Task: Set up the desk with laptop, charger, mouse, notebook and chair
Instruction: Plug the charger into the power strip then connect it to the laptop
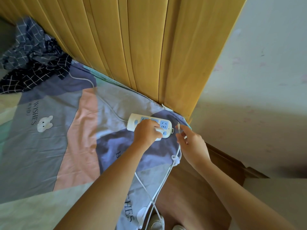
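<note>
A white power strip (pixel 163 124) with blue sockets lies on the bed near the corner of the headboard. My left hand (pixel 146 132) rests on the strip and grips a white plug at its near side. My right hand (pixel 191 141) hovers just right of the strip and pinches a white charger plug (pixel 179 128) with its metal prongs pointing up. The white charger cable (pixel 176 159) hangs from that plug down past the bed edge toward the floor.
The bed sheet (pixel 58 146) has grey, pink and green patches with a bear print. A crumpled checked blanket (pixel 31 58) lies at the far left. A wooden slatted headboard (pixel 132 47) stands behind. A white wall (pixel 265 80) is at right, wooden furniture (pixel 224 161) below it.
</note>
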